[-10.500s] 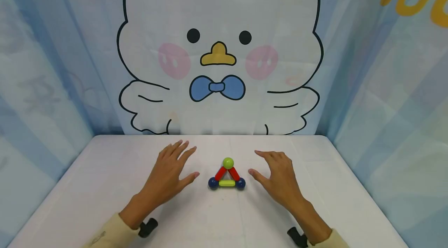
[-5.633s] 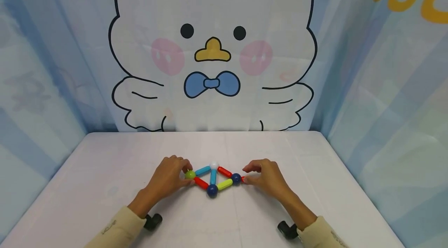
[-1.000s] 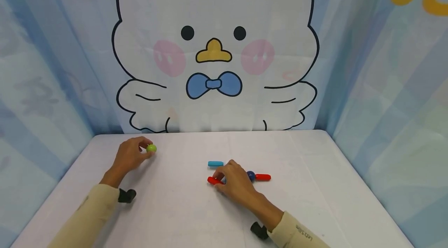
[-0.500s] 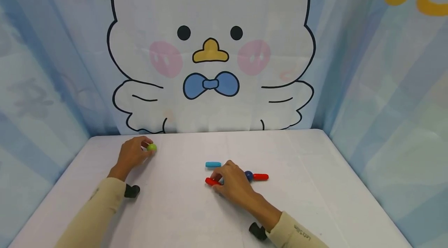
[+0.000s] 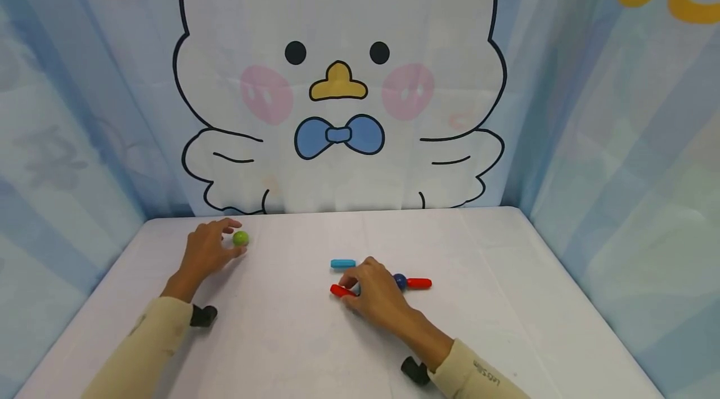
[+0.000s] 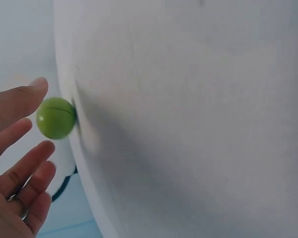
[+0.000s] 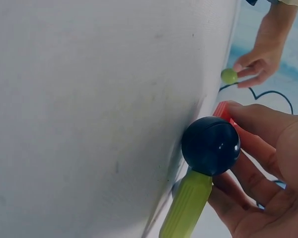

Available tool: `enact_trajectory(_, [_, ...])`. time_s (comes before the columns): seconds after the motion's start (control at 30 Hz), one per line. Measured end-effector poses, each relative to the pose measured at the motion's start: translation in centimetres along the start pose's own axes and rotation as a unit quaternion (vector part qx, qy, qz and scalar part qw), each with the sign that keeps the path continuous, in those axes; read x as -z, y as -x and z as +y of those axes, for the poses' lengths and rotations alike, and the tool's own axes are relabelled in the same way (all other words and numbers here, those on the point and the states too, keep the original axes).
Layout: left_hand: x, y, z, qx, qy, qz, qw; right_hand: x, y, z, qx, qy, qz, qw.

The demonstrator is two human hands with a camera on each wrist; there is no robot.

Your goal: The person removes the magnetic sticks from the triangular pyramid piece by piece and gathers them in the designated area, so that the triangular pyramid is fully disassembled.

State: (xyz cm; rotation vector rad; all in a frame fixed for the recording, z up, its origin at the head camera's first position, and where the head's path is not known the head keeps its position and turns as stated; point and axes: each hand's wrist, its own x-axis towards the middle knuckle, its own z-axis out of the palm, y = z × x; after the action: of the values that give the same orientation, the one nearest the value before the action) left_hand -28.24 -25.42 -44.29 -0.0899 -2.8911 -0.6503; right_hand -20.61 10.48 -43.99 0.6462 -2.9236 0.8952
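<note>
At the table's back left, a lime-green ball (image 5: 240,238) rests on the white surface. My left hand (image 5: 204,254) is around it with thumb and fingers spread; the left wrist view shows gaps beside the ball (image 6: 56,118). Near the middle, my right hand (image 5: 378,294) pinches a red stick (image 5: 340,291). In the right wrist view that stick meets a dark blue ball (image 7: 211,145), from which a yellow-green stick (image 7: 187,204) extends. A light blue stick (image 5: 342,264) lies behind the right hand, which hides much of the construction.
To the right of the right hand, another dark blue ball (image 5: 400,281) has a red stick (image 5: 419,284) against it. The white table (image 5: 292,336) ends at a curtain printed with a cartoon bird (image 5: 339,180).
The triangle gained sticks and a white ball, then its lime-green ball came off and went left. Just now my left fingers spread away from that ball. My right hand stays on the red stick.
</note>
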Motion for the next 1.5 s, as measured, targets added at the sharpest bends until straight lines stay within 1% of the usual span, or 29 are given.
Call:
enact_trajectory(0.13, [0.1, 0.8, 1.0, -0.04, -0.012, 0.042, 0.9983, 0.2, 0.1, 0.2, -0.007, -0.014, 0.004, 0.9999])
enact_trajectory(0.2, [0.1, 1.2, 1.7, -0.057, -0.011, 0.056, 0.9968, 0.3, 0.1, 0.3, -0.009, -0.019, 0.008, 0.9998])
enact_trajectory(0.33, [-0.2, 1.7, 3.2, -0.083, -0.001, 0.072, 0.994, 0.7, 0.1, 0.6, -0.007, -0.022, 0.016, 0.9996])
enact_trajectory(0.43, [-0.5, 2.0, 4.6, -0.097, 0.001, 0.073, 0.9926, 0.9, 0.0, 0.9, -0.007, -0.02, 0.024, 0.9995])
enact_trajectory(0.57, [-1.3, 2.5, 6.8, -0.118, -0.002, 0.057, 0.9914, 1.1, -0.4, 1.4, 0.001, -0.013, 0.047, 0.9988])
enact_trajectory(0.73, [-2.7, 3.0, 9.7, -0.14, 0.013, 0.028, 0.9898, 1.5, -0.9, 2.1, 0.003, -0.021, 0.075, 0.997])
enact_trajectory(0.87, [-3.7, 3.2, 11.7, -0.148, 0.032, -0.001, 0.9884, 1.6, -1.2, 2.6, -0.005, -0.025, 0.088, 0.9958])
enact_trajectory(0.97, [-4.5, 3.2, 12.9, -0.149, 0.053, -0.024, 0.9871, 1.6, -1.5, 3.0, -0.014, -0.021, 0.095, 0.9951])
enact_trajectory(1.1, [-5.4, 2.9, 14.1, -0.148, 0.076, -0.049, 0.9848, 1.6, -1.9, 3.5, -0.03, -0.02, 0.094, 0.9949])
enact_trajectory(1.17, [-5.9, 2.7, 14.5, -0.155, 0.082, -0.056, 0.9829, 1.5, -2.2, 3.7, -0.041, -0.023, 0.087, 0.9951])
enact_trajectory(1.33, [-6.9, 2.3, 15.1, -0.168, 0.076, -0.07, 0.9803, 1.5, -2.8, 3.9, -0.057, -0.033, 0.064, 0.9958])
enact_trajectory(1.5, [-7.4, 2.0, 15.4, -0.161, 0.065, -0.085, 0.9812, 1.5, -3.3, 4.1, -0.052, -0.035, 0.058, 0.9964])
